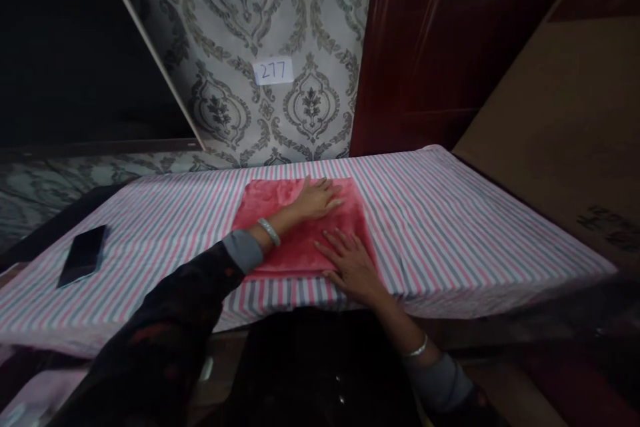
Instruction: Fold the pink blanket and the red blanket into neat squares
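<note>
At near edge of striped sheet (475, 247), right hand (350, 265) lies flat on pink fuzzy cloth (300, 240), fingers spread, not gripping. Left arm reaches farther, silver bangle (269, 231) on wrist. Left hand (317, 199) open, flat on cloth's far part. Black phone (83, 255) lies left on sheet. Behind: patterned wallpaper (250, 7), paper note (273, 71) saying 277, dark red door (415, 47). Brown cardboard (565, 113) at right.

Wall (270, 33) ahead, smartphone (83, 255) left of hands (350, 265)

Handwritten "277" on white paper label (273, 71), stuck to damask wallpaper (310, 27)
</note>
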`<state>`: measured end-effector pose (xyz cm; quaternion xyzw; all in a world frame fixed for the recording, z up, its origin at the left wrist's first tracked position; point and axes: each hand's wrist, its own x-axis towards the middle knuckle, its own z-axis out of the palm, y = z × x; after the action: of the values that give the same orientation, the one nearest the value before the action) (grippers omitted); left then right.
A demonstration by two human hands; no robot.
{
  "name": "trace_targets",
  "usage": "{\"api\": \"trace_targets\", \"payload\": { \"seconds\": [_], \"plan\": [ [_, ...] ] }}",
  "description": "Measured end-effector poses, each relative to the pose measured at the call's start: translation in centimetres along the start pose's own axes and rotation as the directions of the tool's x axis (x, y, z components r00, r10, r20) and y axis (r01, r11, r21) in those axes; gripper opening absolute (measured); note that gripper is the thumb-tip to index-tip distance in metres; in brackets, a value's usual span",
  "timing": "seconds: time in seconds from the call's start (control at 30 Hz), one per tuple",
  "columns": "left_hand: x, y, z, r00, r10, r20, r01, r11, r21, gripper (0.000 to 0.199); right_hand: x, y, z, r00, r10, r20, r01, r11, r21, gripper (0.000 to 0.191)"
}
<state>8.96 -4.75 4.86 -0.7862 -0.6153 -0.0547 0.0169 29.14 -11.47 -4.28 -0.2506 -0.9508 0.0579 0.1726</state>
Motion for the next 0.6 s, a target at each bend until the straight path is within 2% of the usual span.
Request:
{"api": "trace_targets", "payload": {
  "seconds": [0.1,0.2,0.27,0.4,0.5,0.6],
  "plan": [
    [-6.5,-1.4,-0.1,0.999,-0.032,0.039,0.030,0.999,0.034,0.059,-0.2,-0.1,0.2,1.000,-0.005,-0.015,0.005,1.000,-0.019,0.059],
    [-12.0,-2.8,-0.4,0.983,-0.176,0.048,0.175,0.984,0.036,0.063,0.0,-0.2,-0.3,1.000,0.014,-0.003,-0.014,1.000,-0.024,0.056],
    [-14.7,-3.4,-0.6,0.960,-0.280,0.018,0.279,0.959,0.047,0.064,0.4,-0.1,-0.9,0.999,0.044,-0.014,-0.044,0.999,-0.031,0.054],
    [-18.0,-4.2,0.1,0.910,-0.398,-0.118,0.408,0.910,0.073,0.063,1.4,1.2,-1.6,0.975,0.177,-0.137,-0.192,0.976,-0.106,0.055],
    [-19.1,-4.9,2.1,0.878,-0.466,-0.106,0.473,0.880,0.044,0.065,1.4,2.3,-0.8,0.949,0.274,-0.153,-0.298,0.941,-0.161,0.057],
    [-19.5,-5.7,4.5,0.883,-0.457,-0.109,0.458,0.889,-0.018,0.067,0.8,2.9,0.4,0.947,0.289,-0.141,-0.312,0.933,-0.181,0.057]
  ]
}}
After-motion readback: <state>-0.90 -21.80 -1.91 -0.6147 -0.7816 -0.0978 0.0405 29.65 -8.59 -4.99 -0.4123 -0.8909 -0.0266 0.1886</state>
